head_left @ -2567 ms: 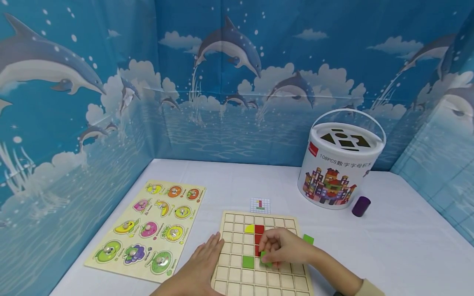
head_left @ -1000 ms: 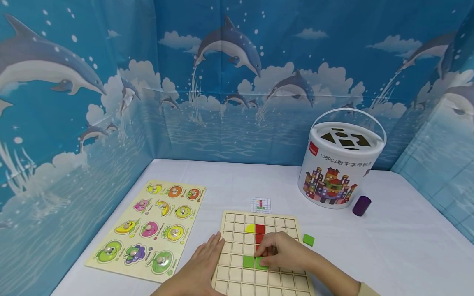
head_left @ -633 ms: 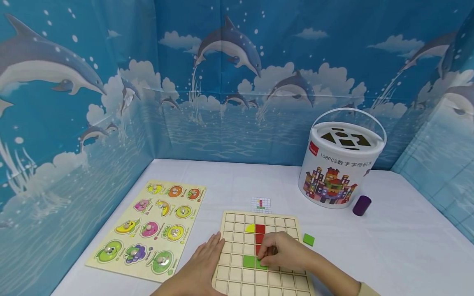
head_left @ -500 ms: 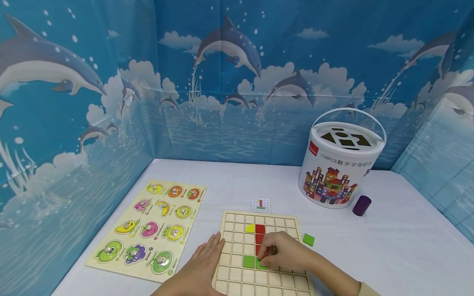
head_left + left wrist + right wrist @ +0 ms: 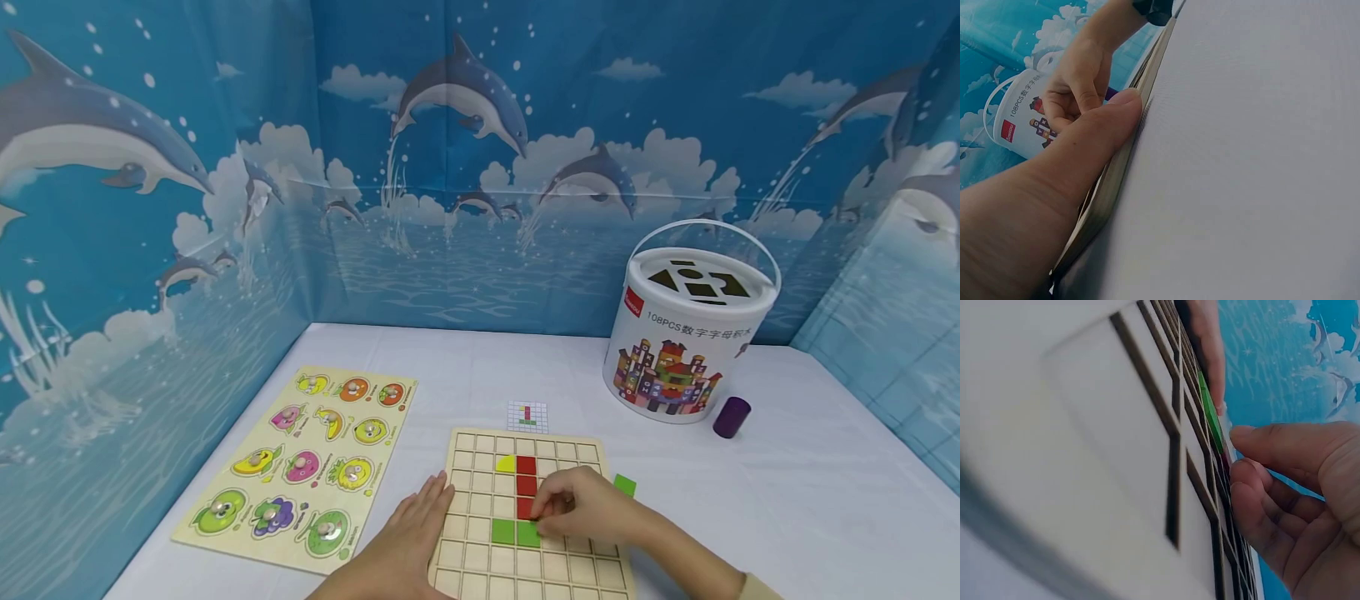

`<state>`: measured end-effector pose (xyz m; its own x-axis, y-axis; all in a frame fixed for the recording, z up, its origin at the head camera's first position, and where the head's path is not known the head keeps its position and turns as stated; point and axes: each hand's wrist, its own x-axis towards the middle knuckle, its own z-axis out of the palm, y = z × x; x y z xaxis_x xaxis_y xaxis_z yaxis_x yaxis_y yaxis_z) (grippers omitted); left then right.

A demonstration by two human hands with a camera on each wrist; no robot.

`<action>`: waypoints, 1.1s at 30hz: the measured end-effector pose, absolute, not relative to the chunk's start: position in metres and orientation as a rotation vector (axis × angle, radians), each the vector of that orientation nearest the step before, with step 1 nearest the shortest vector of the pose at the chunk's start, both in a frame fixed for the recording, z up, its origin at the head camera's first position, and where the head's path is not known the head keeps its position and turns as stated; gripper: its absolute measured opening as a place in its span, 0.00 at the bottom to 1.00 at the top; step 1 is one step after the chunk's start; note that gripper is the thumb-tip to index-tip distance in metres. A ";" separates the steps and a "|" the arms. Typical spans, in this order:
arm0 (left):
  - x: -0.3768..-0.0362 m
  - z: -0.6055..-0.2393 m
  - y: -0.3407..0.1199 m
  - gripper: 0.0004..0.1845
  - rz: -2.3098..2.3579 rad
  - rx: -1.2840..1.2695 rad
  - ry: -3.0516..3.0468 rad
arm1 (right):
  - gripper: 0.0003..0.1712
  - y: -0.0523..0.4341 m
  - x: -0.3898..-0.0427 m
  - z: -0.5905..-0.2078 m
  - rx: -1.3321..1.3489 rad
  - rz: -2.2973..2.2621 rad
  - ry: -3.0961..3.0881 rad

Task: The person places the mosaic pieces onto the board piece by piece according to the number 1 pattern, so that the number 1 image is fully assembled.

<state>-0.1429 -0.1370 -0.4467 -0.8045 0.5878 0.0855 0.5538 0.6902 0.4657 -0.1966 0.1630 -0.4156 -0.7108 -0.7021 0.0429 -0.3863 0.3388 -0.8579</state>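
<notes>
Green tiles (image 5: 516,532) lie side by side in two cells of the wooden grid board (image 5: 480,567), just below a column of red tiles (image 5: 526,486). I see the right hand (image 5: 588,507) with fingers curled, tips on the right-hand green tile; whether it pinches or only presses, I cannot tell. Left hand (image 5: 408,537) lies flat, fingers straight, against the board's left edge. A spare green tile (image 5: 624,485) sits on the counter (image 5: 787,517) just right of the board. My read: tiles are light, stiff, thin, smooth-faced; best pinched by opposite edges. Fruit puzzle (image 5: 300,462) lies left, bucket (image 5: 686,333) far right.
</notes>
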 end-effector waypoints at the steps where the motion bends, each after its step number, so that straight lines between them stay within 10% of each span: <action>1: -0.143 -0.447 -0.137 0.69 0.742 0.953 2.824 | 0.04 0.164 -0.197 -0.416 -0.959 -1.322 2.274; 33: -0.144 -0.448 -0.137 0.69 0.733 0.955 2.818 | 0.05 0.214 -0.207 -0.412 -0.793 -1.335 2.382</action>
